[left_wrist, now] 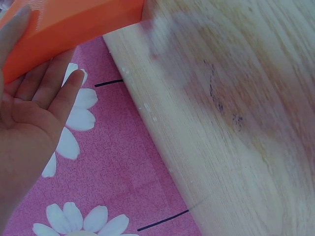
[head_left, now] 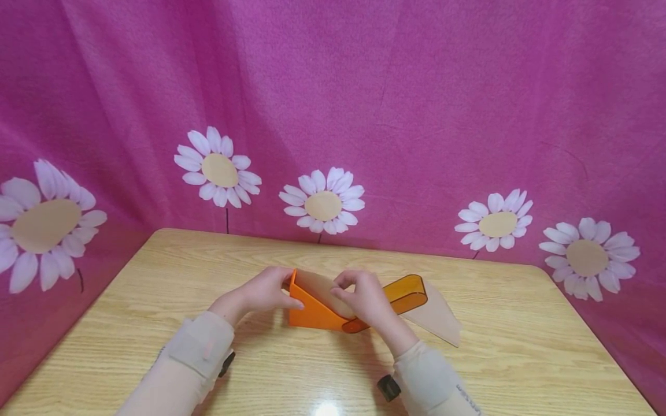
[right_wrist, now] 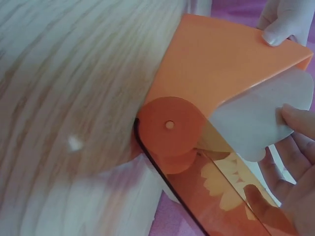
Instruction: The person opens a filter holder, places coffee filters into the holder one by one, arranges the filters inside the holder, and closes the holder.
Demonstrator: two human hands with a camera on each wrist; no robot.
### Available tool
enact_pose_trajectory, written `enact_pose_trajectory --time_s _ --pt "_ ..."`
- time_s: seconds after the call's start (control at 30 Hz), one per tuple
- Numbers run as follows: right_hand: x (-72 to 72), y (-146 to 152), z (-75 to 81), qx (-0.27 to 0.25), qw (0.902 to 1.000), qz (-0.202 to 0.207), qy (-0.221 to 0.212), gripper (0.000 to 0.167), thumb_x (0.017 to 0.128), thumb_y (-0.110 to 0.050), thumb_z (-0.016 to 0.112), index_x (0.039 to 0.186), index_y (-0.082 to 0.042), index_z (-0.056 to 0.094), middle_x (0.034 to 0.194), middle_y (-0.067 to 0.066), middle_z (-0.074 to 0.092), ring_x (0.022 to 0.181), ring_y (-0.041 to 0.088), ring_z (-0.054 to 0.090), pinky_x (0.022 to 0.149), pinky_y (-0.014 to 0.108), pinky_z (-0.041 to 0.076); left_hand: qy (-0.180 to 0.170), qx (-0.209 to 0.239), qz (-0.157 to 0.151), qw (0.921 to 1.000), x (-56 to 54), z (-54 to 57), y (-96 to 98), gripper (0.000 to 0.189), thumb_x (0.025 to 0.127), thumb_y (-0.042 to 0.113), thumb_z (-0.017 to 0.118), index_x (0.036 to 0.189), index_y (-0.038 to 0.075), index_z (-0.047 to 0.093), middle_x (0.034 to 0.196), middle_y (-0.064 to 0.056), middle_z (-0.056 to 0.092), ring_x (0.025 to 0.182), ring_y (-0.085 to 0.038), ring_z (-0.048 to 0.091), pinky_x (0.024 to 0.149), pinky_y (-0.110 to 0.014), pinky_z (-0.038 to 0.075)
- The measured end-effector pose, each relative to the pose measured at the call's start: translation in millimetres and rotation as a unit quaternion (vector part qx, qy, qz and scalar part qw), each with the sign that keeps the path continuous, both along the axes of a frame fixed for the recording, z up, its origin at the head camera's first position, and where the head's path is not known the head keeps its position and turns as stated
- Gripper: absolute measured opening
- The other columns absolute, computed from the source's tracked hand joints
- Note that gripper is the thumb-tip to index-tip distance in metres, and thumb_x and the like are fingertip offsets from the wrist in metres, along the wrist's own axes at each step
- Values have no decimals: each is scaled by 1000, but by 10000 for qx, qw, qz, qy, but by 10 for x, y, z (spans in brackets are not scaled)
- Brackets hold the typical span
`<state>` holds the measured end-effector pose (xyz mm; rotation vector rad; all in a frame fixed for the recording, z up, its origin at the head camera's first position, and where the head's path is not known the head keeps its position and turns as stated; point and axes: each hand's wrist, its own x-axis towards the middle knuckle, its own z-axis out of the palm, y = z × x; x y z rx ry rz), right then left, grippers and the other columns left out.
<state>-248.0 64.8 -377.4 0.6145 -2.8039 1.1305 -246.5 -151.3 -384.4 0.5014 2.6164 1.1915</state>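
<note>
An orange plastic box (head_left: 314, 314) with a slanted open top stands on the table. Its see-through amber lid (head_left: 408, 292) is swung back on a round hinge, out to the right. My left hand (head_left: 264, 290) grips the tall end of the box, thumb on the near side and fingers behind. Inside the opening sits a brown paper coffee filter (right_wrist: 256, 115), partly out of the box. With thumb and fingertips, my right hand (head_left: 365, 297) pinches the filter's edge, reaching in over the lid's hinge end. Another fan-shaped coffee filter (head_left: 437, 318) lies to the right, partly behind the lid.
The wooden table (head_left: 182, 271) has rounded far corners. A pink-purple cloth (head_left: 390, 115) with white daisies hangs around the back and sides. Straps with small black devices wrap both wrists.
</note>
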Motion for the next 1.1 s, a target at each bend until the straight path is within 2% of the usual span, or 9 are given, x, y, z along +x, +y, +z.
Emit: enact_pose_trajectory --time_s 0.37,0.83,0.97,1.1 --pt "-19 -26 -69 262 9996 108 56 5 81 -11 71 76 -11 69 73 -2 68 75 13 58 76 31 49 12 6 -21 10000 7 6 -1 35 77 18 77 108 11 63 100 2 67 96 -15 60 93 -39 48" --pt "-1 -31 -76 581 9978 122 295 5 80 -12 72 77 -11 68 71 -2 67 68 10 55 70 28 47 14 11 -37 10000 17 25 1 34 77 17 76 107 10 63 99 1 67 96 -16 60 94 -39 47" --pt "10 -24 -34 723 9972 -1 202 4 81 -15 71 80 -12 69 74 -3 68 70 11 57 69 29 48 -39 52 -22 10000 15 18 0 34 77 17 76 107 10 63 99 2 67 94 -15 60 93 -39 48" --pt "15 32 136 735 9967 -279 181 7 81 -21 71 83 -14 69 80 -3 69 73 14 58 70 31 48 -12 67 -21 10000 15 13 -2 33 77 17 77 106 10 63 98 1 67 94 -15 60 92 -37 48"
